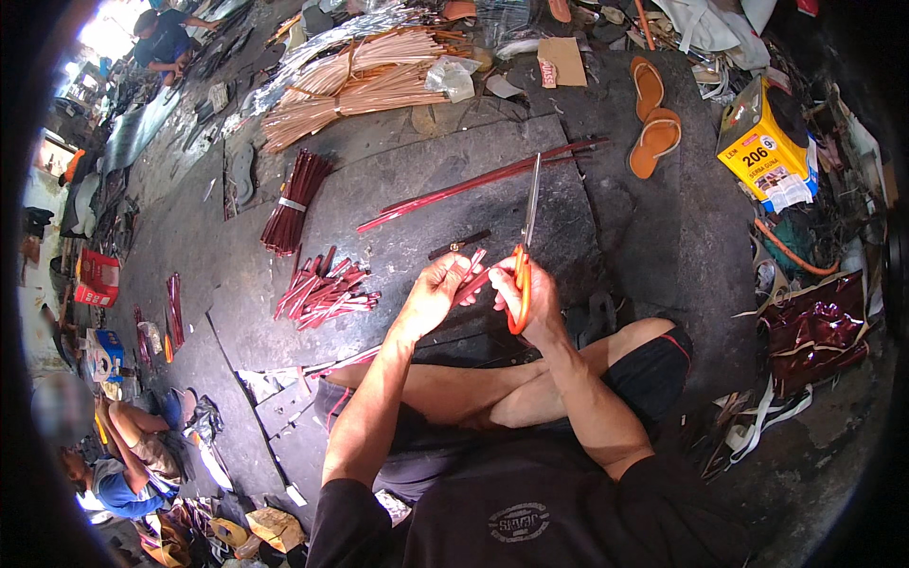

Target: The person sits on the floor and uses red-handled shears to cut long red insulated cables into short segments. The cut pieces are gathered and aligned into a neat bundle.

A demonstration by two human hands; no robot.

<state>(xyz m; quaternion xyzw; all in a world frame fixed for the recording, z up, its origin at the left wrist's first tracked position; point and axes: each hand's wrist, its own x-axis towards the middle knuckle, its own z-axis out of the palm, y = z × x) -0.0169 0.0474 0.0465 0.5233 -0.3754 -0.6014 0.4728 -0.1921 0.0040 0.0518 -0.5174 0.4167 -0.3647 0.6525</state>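
Note:
Pinched in my left hand (434,295) are a few short dark red strips (474,284), pointing toward my right hand. My right hand (542,297) grips scissors (521,305) by their orange handles, long blades aimed away from me. Its fingertips come close to the strips; whether they touch is unclear. Left of my hands lies a loose pile of short red strips (327,293). Beyond it rests a bundle of dark red strips (294,204) bound with a pale band. Long red strips (454,194) stretch across the dark board (417,170), near a small dark strap (460,244).
Bundled pale strips (360,83) lie at the far side, beside a piece of cardboard (564,62). Two tan sandals (655,142) sit at the far right, near a yellow container (765,142). One person (163,43) is far left, another (128,483) lower left.

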